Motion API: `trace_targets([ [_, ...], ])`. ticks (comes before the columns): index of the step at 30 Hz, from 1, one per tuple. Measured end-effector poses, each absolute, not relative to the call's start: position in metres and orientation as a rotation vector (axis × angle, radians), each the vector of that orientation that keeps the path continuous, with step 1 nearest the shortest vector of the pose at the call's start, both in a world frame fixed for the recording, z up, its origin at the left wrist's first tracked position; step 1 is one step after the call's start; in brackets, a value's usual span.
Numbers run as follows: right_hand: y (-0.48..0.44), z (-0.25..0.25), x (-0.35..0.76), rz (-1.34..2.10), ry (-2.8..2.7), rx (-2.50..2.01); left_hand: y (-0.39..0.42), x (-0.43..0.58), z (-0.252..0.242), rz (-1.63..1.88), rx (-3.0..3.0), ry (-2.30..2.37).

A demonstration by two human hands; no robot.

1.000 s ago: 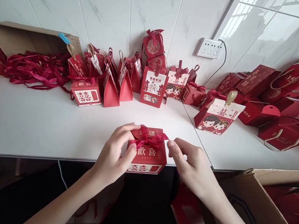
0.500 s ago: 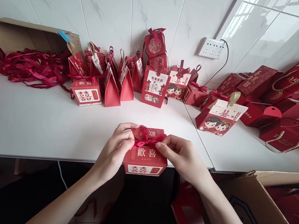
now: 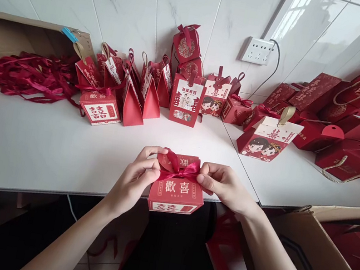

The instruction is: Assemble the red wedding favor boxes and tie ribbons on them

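Note:
A red gift box [image 3: 176, 199] with gold lettering and a white front panel rests at the table's front edge, jutting slightly over it. Across its top runs a dark red satin ribbon [image 3: 185, 171], knotted in the middle into a bow. At the box's left side, my left hand [image 3: 136, 178] is closed, pinching the ribbon between thumb and fingers. On the other side, my right hand [image 3: 223, 186] is closed too, its thumb and forefinger gripping the ribbon's right loop. The underside of the box is hidden.
Several finished red boxes [image 3: 135, 104] stand along the tiled wall. Loose ribbons [image 3: 34, 78] spill from a cardboard box [image 3: 35, 30] at the left. More boxes [image 3: 348, 158] are piled at the right. An open carton [image 3: 310, 263] stands below the table's right front edge.
My right hand has moved slightly right, drawing the ribbon's loop outward, and the bow looks wider. The left hand stays at the box's left side. The view has shifted a little.

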State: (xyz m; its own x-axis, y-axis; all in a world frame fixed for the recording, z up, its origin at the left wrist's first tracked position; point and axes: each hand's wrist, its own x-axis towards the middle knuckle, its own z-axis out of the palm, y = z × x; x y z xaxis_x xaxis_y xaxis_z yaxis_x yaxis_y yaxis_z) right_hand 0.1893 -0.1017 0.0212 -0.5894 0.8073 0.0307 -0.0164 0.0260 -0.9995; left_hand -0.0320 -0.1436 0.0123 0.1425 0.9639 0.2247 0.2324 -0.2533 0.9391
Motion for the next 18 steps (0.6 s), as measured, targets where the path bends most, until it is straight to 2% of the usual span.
trace_targets([
  [11,-0.095,0.002,0.197,1.794,-1.628,-0.715,-0.143,-0.030,0.004,1.277,1.650,1.247],
  [14,-0.096,0.005,0.202,1.740,-1.705,-0.846,-0.145,-0.036,0.012,1.186,1.735,1.257],
  [18,-0.094,0.004,0.206,1.766,-1.559,-1.086,-0.149,-0.036,0.028,1.360,1.954,1.418],
])
